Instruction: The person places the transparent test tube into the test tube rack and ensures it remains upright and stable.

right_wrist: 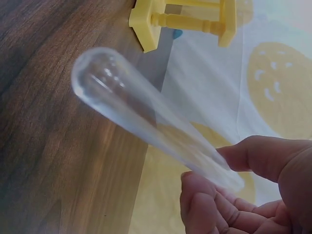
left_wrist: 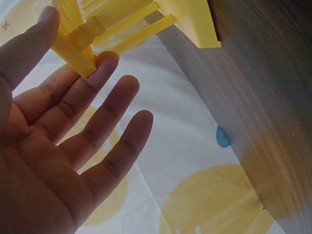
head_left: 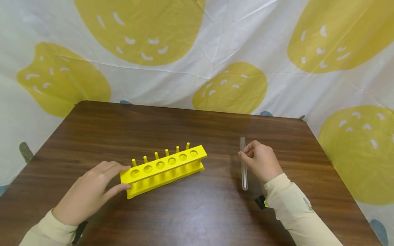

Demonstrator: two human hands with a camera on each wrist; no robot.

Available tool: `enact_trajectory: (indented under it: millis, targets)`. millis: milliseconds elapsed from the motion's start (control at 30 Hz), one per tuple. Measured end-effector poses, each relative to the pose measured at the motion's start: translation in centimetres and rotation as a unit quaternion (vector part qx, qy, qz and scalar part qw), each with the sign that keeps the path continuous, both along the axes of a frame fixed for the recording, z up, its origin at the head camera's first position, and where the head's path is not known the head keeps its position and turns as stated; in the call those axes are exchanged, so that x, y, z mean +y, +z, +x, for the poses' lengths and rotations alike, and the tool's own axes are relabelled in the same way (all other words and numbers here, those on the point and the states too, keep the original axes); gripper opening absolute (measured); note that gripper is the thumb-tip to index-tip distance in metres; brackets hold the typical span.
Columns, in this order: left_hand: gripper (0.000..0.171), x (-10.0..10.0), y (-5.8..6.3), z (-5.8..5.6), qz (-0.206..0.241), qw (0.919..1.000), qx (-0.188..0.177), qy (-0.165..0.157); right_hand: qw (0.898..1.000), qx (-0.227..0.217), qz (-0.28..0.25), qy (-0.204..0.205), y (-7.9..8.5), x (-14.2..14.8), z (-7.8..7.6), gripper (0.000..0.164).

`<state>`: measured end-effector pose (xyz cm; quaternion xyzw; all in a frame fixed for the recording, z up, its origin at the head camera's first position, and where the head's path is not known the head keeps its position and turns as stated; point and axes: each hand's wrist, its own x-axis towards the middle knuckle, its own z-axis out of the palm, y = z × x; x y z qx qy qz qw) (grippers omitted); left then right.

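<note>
A yellow test tube rack point(head_left: 165, 171) stands on the table left of centre, with a row of round holes and upright pegs behind them. At its left end my left hand point(head_left: 92, 188) pinches the top plate between thumb and fingers; the left wrist view shows the other fingers of that hand point(left_wrist: 53, 136) extended. To the right of the rack, my right hand point(head_left: 261, 160) pinches a clear glass test tube point(head_left: 244, 176) near its upper end. In the right wrist view the rounded bottom of the tube point(right_wrist: 117, 92) points away from the fingers.
The brown wood-grain table point(head_left: 197, 212) ends at a back edge against a white cloth point(head_left: 172, 82) printed with yellow shapes. A small black object point(head_left: 260, 202) shows beside the right sleeve.
</note>
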<state>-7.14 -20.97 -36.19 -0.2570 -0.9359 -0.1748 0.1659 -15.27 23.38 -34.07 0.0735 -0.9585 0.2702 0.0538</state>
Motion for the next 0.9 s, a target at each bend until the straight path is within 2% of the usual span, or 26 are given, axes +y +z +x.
enact_trajectory:
  millis: [300, 600, 900]
  targets:
    - [0.048, 0.13, 0.16, 0.03, 0.0, 0.9998, -0.021, 0.007, 0.998, 0.049, -0.022, -0.013, -0.07, -0.05, 0.06, 0.02]
    - [0.047, 0.17, 0.23, 0.01, 0.001, 0.9992, -0.037, 0.013, 0.997, 0.062, -0.043, -0.023, 0.25, -0.44, -0.03, 0.018]
    - [0.048, 0.18, 0.23, -0.02, 0.0, 0.9988, -0.047, 0.017, 0.991, 0.097, -0.092, -0.026, 0.23, -0.71, -0.04, 0.018]
